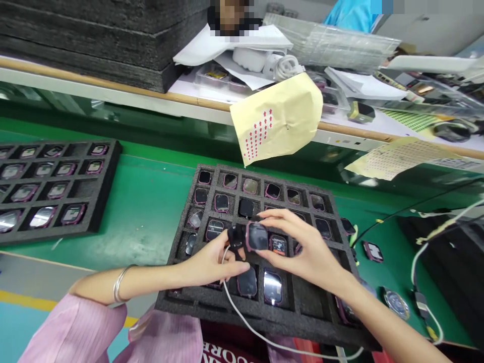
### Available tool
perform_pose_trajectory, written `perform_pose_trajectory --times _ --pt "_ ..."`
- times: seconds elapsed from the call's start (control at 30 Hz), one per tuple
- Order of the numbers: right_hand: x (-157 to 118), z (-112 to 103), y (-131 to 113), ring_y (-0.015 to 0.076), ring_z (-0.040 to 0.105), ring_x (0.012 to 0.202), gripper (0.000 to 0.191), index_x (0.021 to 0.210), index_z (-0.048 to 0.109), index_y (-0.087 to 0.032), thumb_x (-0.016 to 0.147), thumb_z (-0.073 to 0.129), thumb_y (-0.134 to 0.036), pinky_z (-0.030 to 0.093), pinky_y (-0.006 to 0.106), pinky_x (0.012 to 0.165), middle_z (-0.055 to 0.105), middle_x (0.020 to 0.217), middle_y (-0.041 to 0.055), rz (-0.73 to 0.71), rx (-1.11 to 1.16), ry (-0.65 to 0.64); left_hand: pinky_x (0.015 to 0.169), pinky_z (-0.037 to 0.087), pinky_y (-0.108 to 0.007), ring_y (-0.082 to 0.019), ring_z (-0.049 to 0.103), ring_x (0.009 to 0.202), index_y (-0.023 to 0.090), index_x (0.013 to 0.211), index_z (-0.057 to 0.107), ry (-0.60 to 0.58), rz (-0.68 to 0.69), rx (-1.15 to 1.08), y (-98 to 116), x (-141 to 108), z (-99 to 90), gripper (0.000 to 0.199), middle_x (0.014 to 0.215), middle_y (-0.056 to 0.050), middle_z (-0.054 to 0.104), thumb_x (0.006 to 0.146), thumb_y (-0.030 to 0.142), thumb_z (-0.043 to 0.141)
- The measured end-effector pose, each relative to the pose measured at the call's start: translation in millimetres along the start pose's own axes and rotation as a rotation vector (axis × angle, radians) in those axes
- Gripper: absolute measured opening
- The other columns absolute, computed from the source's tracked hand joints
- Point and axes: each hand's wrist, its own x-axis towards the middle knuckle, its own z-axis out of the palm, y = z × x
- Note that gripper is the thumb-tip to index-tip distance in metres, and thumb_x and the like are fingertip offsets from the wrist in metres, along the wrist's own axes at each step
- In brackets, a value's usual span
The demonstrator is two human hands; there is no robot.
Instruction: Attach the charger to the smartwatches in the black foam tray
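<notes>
My right hand [308, 247] pinches a smartwatch body [258, 236] with a dark screen and a purplish frame, thumb below and fingers above. My left hand [214, 259] is closed on a small black piece [236, 236] with a white cable [247, 325] running down from the hand; it looks like a charger. The black piece and the watch are side by side; I cannot tell whether they touch. Both hands are above a black foam tray [312, 297] with many watch bodies in its compartments. One watch [279, 245] in it shows a lit screen.
Another foam tray of watches [102, 201] lies at left on the green bench [151, 201]. A loose watch [373, 251] and a round clear object [395, 302] lie at right, near cables. Black foam blocks [94, 45] and papers crowd the shelf; a yellow sheet [280, 121] hangs over its edge.
</notes>
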Motion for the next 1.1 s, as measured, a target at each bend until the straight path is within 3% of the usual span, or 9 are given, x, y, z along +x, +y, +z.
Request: perform_pose_trajectory --times 0.13,0.27,0.4,0.5,0.57,0.7,0.77,0.9,1.1 --pt "0 17 2 0.0264 0.056 0.108 0.039 0.117 0.053 -0.020 0.082 0.068 -0.027 0.046 0.044 0.091 0.061 0.117 0.0103 -0.096 -0.036 -0.067 0.038 0.034 -0.016 -0.005 0.042 0.038 0.015 0.120 0.041 -0.012 -0.004 0.054 2 2 2.6 0.049 0.055 0.008 0.049 0.083 0.038 0.064" --pt "3 22 7 0.0259 0.057 0.106 0.037 0.120 0.051 -0.019 0.086 0.062 -0.026 0.047 0.044 0.090 0.062 0.115 0.0104 -0.157 -0.088 -0.130 0.032 0.030 -0.015 -0.006 0.038 0.032 0.013 0.116 0.042 0.026 0.010 0.051 7 4 5.9 0.042 0.044 0.010 0.046 0.088 0.041 0.055" --pt "3 16 7 0.0263 0.056 0.105 0.041 0.128 0.048 -0.017 0.089 0.059 -0.027 0.048 0.044 0.089 0.061 0.117 0.0126 -0.200 -0.120 -0.178 0.036 0.034 -0.016 -0.005 0.043 0.035 0.013 0.110 0.049 0.082 0.002 0.023 7 8 8.4 0.037 0.052 0.008 0.052 0.085 0.036 0.061" --pt "2 14 7 0.0270 0.057 0.102 0.041 0.127 0.049 -0.016 0.089 0.058 -0.025 0.049 0.044 0.085 0.060 0.116 0.0140 -0.220 -0.162 -0.217 0.063 0.049 -0.021 -0.011 0.062 0.066 0.013 0.103 0.056 0.116 0.045 0.004 5 11 9.8 0.031 0.079 -0.002 0.066 0.082 0.032 0.066" --pt "2 15 7 0.0267 0.058 0.099 0.037 0.122 0.053 -0.015 0.087 0.060 -0.025 0.050 0.044 0.083 0.061 0.112 0.0133 -0.211 -0.144 -0.211 0.075 0.049 -0.026 -0.016 0.064 0.081 0.012 0.100 0.059 0.106 0.049 0.026 4 11 9.9 0.029 0.087 -0.005 0.067 0.081 0.033 0.067" --pt "1 13 7 0.0239 0.060 0.097 0.038 0.120 0.052 -0.016 0.085 0.062 -0.023 0.051 0.040 0.085 0.063 0.108 0.0111 -0.187 -0.028 -0.118 0.072 0.047 -0.028 -0.016 0.060 0.077 0.012 0.084 0.060 0.111 0.013 0.140 6 8 9.3 0.029 0.078 -0.005 0.065 0.082 0.040 0.064" --pt "1 10 8 0.0232 0.060 0.097 0.037 0.121 0.052 -0.017 0.086 0.062 -0.024 0.051 0.040 0.085 0.063 0.109 0.0108 -0.195 -0.007 -0.106 0.067 0.045 -0.026 -0.015 0.057 0.074 0.012 0.086 0.061 0.124 0.007 0.177 7 7 9.0 0.032 0.079 -0.004 0.063 0.080 0.043 0.066" --pt "1 9 8 0.0253 0.057 0.107 0.039 0.126 0.050 -0.019 0.089 0.060 -0.028 0.049 0.043 0.090 0.060 0.119 0.0114 -0.215 -0.053 -0.216 0.056 0.037 -0.023 -0.011 0.048 0.061 0.012 0.096 0.059 0.087 -0.037 0.198 8 8 9.2 0.041 0.073 0.001 0.056 0.074 0.045 0.071" --pt "-2 17 8 0.0267 0.059 0.107 0.041 0.129 0.049 -0.018 0.090 0.057 -0.029 0.048 0.046 0.092 0.062 0.119 0.0125 -0.192 -0.142 -0.199 0.069 0.043 -0.027 -0.016 0.055 0.075 0.012 0.092 0.060 0.110 0.033 0.171 7 11 9.2 0.028 0.080 -0.003 0.061 0.084 0.039 0.061"
